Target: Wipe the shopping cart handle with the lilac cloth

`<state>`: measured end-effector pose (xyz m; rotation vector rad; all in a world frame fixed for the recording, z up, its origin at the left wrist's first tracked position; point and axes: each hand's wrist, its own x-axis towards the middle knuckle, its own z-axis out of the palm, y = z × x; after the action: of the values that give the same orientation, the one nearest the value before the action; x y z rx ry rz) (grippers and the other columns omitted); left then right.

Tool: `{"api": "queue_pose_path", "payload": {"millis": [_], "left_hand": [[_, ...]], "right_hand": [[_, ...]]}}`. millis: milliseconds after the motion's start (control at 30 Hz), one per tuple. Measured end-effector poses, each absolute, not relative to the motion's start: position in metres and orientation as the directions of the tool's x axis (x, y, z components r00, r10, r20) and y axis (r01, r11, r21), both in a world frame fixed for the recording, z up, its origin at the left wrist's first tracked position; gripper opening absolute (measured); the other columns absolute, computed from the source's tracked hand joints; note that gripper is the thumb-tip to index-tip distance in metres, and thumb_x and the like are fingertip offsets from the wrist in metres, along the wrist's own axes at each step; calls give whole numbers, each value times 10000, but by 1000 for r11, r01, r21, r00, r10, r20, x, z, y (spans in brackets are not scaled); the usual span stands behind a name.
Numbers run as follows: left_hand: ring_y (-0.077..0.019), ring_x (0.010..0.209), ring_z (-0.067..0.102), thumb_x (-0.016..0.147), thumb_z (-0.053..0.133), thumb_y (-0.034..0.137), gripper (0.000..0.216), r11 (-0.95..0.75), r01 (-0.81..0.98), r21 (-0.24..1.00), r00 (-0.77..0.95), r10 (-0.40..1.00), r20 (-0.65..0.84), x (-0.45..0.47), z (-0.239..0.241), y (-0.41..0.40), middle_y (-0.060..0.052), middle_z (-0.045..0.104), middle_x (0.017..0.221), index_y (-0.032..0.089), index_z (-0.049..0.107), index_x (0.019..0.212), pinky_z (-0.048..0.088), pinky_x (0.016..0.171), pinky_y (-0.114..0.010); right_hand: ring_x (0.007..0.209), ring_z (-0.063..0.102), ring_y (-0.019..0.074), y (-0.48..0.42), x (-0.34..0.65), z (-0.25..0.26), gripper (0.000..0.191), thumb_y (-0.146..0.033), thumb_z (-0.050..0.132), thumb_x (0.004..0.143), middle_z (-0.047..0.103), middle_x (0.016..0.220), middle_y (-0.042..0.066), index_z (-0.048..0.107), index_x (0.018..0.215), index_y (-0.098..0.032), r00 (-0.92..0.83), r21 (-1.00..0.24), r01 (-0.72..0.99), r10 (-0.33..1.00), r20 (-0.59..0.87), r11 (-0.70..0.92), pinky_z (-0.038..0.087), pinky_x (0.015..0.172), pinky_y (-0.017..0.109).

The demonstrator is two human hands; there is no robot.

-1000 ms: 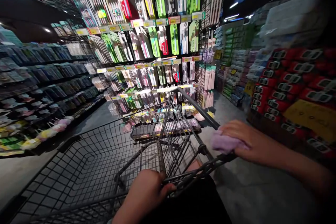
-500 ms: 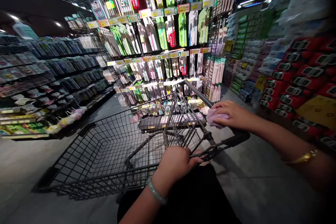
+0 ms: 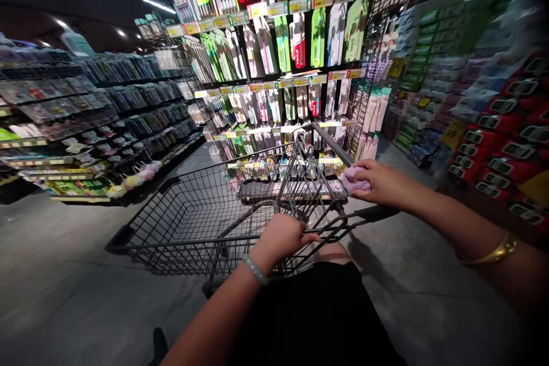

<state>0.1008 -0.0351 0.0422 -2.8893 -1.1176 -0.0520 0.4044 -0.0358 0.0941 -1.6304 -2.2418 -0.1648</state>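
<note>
When compared with the view one second earlier, note the lilac cloth (image 3: 355, 182) farther along the handlebar (image 3: 332, 146) of the black wire shopping cart (image 3: 180, 251): formerly close over the bar's near end, now clear of it, with more of that end exposed. Observe the cloth bunched beneath the right hand (image 3: 380, 183), in the grasp of bent fingers and set at the bar; exact contact hidden. Compare the left hand (image 3: 281, 235), clenched on the cart's near-side frame just as before. Note the basket's lower-left corner bumper (image 3: 122, 238), carried inward and upward from the edge of view. Distinguish a pale bangle (image 3: 256, 270) at the left wrist and a gold bangle (image 3: 497, 253) on the right forearm, both out of sight one second earlier. Locate, beyond the cart, the tiered display of packaged toothbrushes (image 3: 298, 40), displaced rightward and upward in view; at upper left, a bottle (image 3: 77, 43) above the shelving (image 3: 79, 199), now wholly visible. Find the black garment (image 3: 317, 314) at lower centre, beside a bare leg (image 3: 334, 254).
</note>
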Motion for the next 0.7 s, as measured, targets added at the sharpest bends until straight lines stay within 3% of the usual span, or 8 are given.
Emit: {"api": "queue_pose_path", "payload": {"millis": [133, 333, 467, 533, 700], "left_hand": [[-264, 652, 659, 869, 175, 809, 863, -695, 717, -60, 697, 716, 43, 82, 41, -36, -130, 675, 657, 158, 731, 761, 416, 614, -327], [-276, 646, 661, 845, 171, 836, 868, -709, 701, -77, 713, 701, 36, 63, 42, -44, -129, 673, 650, 164, 709, 733, 416, 591, -327], [-268, 653, 658, 856, 197, 822, 839, -714, 697, -69, 717, 695, 54, 57, 39, -45, -127, 682, 679, 161, 703, 747, 401, 587, -318], [-261, 653, 653, 875, 207, 800, 815, -709, 703, -47, 711, 700, 70, 56, 39, -46, -121, 682, 683, 163, 695, 731, 393, 592, -316], [-249, 774, 642, 933, 246, 724, 717, -755, 651, 79, 729, 650, 214, 69, 50, -54, -84, 682, 755, 184, 691, 777, 401, 685, -333]], "right_hand": [[1099, 597, 294, -48, 383, 104, 275, -409, 657, 790, 597, 1300, 108, 751, 978, -232, -299, -149, 919, 890, 343, 366, 463, 989, 458], [1156, 589, 270, -51, 384, 119, 298, -481, 580, 870, 718, 1088, 58, 754, 864, -239, -563, -280, 734, 785, 260, 619, 402, 1069, 428], [1133, 608, 281, -39, 382, 115, 303, -461, 573, 864, 717, 1117, 80, 748, 921, -221, -318, -299, 837, 852, 417, 458, 434, 1028, 451], [1144, 602, 284, -44, 377, 115, 300, -450, 585, 859, 706, 1149, 88, 745, 955, -215, -292, -293, 847, 850, 439, 443, 435, 1021, 449], [1192, 579, 274, -74, 385, 123, 318, -515, 602, 876, 706, 1169, 67, 753, 958, -248, -568, -314, 724, 789, 235, 614, 406, 1054, 428]]}}
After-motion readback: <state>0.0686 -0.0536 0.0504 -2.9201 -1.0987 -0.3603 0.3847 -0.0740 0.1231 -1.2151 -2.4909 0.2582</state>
